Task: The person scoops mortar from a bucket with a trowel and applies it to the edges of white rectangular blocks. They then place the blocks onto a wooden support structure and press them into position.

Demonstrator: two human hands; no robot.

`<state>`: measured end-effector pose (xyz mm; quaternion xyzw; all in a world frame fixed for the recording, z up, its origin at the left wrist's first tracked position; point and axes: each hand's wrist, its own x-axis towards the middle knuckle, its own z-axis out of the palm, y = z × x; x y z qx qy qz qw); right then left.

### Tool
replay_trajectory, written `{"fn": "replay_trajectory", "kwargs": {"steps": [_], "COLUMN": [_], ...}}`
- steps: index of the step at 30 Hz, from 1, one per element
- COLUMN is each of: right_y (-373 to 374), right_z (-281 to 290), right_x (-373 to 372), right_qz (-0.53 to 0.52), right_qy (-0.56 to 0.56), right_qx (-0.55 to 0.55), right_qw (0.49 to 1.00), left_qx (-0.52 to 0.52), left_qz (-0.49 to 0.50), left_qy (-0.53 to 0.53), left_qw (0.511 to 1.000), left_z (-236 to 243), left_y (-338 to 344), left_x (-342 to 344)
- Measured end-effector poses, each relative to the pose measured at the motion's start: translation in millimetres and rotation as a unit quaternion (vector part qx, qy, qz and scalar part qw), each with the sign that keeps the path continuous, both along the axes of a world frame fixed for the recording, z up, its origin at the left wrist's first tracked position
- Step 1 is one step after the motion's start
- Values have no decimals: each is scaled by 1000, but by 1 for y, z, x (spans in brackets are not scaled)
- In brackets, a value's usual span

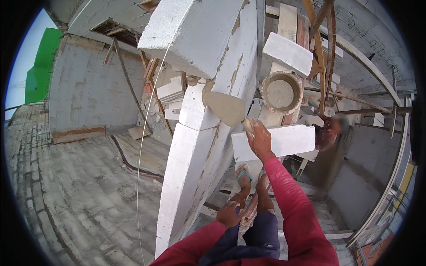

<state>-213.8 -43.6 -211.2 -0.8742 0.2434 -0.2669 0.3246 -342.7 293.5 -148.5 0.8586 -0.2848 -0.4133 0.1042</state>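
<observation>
Head view: right hand [260, 141] clasped the trowel [225, 107] by its handle [247, 126], seemingly the best hold, tool likely light and stiff; left hand [229, 215] grip unclear.

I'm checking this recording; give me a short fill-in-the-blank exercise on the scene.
1. The right hand grips the handle of a mortar-smeared ____.
2. In the picture, the round bucket lies to the ____ of the white block wall.
3. The person's sleeves are ____.
4. The hand nearer the dark shorts is the person's ____ one.

Missing words: trowel; right; red; left.
</observation>
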Motion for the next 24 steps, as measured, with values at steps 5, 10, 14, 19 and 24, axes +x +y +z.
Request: {"fn": "replay_trajectory", "kwargs": {"steps": [5, 10, 14, 19, 24], "right_y": [3, -5, -29, -52, -80], "right_z": [46, 154, 239, 308, 330], "right_x": [-109, -95, -40, 19, 52], "right_qz": [44, 103, 144, 222, 254], "right_qy": [149, 118, 152, 225, 322], "right_qx": [128, 153, 132, 156, 265], "right_qw": [980, 976, 969, 936, 873], "left_qx": [17, 39, 56, 86, 73], "left_qz": [19, 40, 43, 52, 63], "left_qy": [20, 45, 71, 105, 77], "left_qw": [999, 997, 995, 989, 992], "left_z": [-2, 1, 4, 4, 2], "left_y": [0, -3, -5, -5, -2], "left_x": [-1, -1, 2, 5, -2]}}
